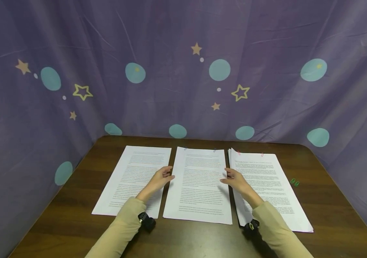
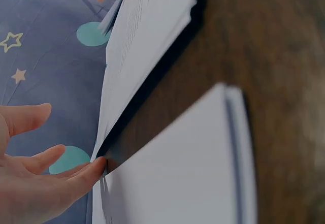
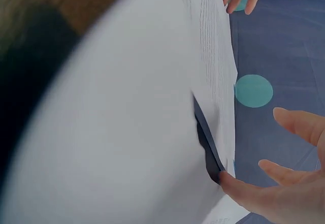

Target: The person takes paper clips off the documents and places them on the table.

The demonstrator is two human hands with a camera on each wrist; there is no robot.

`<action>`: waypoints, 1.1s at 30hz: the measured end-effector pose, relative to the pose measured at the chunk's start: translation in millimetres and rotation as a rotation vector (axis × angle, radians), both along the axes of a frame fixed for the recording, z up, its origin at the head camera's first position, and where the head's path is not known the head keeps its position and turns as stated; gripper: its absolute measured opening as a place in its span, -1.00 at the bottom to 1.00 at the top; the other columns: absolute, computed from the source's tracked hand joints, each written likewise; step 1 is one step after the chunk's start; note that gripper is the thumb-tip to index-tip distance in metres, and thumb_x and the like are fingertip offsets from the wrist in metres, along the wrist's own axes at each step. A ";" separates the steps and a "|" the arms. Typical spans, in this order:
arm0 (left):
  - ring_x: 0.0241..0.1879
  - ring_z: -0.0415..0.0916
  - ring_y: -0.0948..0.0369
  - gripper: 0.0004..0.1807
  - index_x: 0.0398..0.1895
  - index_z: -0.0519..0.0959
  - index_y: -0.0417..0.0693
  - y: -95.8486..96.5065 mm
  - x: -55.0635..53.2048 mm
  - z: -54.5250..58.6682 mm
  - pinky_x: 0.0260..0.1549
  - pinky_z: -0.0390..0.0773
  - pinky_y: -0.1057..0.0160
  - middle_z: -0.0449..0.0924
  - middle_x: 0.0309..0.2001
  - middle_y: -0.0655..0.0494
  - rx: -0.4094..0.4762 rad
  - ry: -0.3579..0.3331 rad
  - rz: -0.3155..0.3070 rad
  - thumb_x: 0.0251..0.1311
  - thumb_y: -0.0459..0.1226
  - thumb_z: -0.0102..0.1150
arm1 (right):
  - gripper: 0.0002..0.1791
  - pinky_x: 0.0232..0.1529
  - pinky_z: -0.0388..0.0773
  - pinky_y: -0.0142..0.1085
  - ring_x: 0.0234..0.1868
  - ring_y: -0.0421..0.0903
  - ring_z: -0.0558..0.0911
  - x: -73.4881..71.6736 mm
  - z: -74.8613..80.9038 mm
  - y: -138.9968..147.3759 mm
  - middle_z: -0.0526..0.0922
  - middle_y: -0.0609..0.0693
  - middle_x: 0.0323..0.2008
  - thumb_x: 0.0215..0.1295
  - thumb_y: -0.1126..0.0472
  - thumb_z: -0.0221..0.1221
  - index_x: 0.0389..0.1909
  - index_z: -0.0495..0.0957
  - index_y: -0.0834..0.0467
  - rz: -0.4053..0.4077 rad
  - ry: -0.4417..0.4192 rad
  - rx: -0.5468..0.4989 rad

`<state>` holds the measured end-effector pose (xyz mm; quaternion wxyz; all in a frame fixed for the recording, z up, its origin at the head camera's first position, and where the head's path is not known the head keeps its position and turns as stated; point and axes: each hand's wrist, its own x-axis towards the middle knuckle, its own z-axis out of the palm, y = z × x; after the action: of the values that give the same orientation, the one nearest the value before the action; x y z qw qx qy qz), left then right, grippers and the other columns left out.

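First come the light sleeves (image 1: 123, 215), each with a small black wrist camera (image 1: 148, 223) at the cuff, above the near part of the tabletop (image 1: 190, 242). Past them, the left hand (image 1: 157, 180) and the right hand (image 1: 239, 183) flank the middle stack (image 1: 199, 182) of printed paper, one at each long side, probably because both edges are evenly within reach from there. On both hands the fingers are spread apart, with nothing clamped between them. In each wrist view a fingertip meets the paper's edge or sits just beside it; I cannot tell which. The middle stack lies between the two sets of fingers. The left stack (image 1: 138, 175) and the right stack (image 1: 264, 186) sit alongside it, seemingly to keep three piles distinct. Right of the right stack, two green clips (image 1: 292, 180) lie loose. Farther off, blue clips (image 1: 214, 151) sit on the middle stack's far edge and pink clips (image 1: 262, 154) on the right stack's, likely holding sheets together. Behind hangs a patterned curtain (image 1: 177, 96).
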<state>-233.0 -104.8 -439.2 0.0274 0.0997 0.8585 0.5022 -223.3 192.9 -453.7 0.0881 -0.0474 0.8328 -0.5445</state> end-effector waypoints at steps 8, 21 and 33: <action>-0.07 0.46 -0.01 -0.46 0.15 0.27 -0.30 -27.8 -64.1 -86.2 -0.17 0.51 0.16 0.34 0.05 -0.32 0.096 0.074 -0.080 0.10 -0.28 0.11 | -0.37 0.05 0.33 0.02 0.17 0.31 0.18 -1.0 -2.2 -1.2 0.16 0.47 0.14 0.16 0.29 0.09 0.22 0.11 0.38 -0.052 -0.028 -0.011; -0.42 0.51 0.14 -0.47 0.13 0.24 -0.46 -7.2 -29.9 -39.0 -0.53 0.56 0.28 0.48 -0.15 -0.30 0.111 -0.201 0.065 0.01 -0.55 0.05 | -0.45 -0.19 0.54 -0.22 -0.03 0.23 0.43 -3.7 -5.8 -2.9 0.29 0.47 0.03 0.10 0.48 0.04 0.15 0.16 0.50 -0.151 -0.055 -0.058; -0.57 0.43 0.27 -0.55 0.02 0.37 -0.38 -2.1 -9.0 -18.1 -0.66 0.47 0.40 0.55 -0.35 -0.12 0.209 -0.225 0.170 -0.05 -0.61 0.04 | -0.51 -0.20 0.54 -0.25 -0.16 0.07 0.52 -3.1 -6.2 -3.5 0.39 0.39 -0.07 0.09 0.52 0.04 0.09 0.24 0.50 -0.177 -0.079 -0.070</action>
<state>-241.9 -106.9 -457.3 0.0703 -0.0277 0.7985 0.5973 -226.4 189.4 -460.0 0.0706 0.0450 0.8100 -0.5804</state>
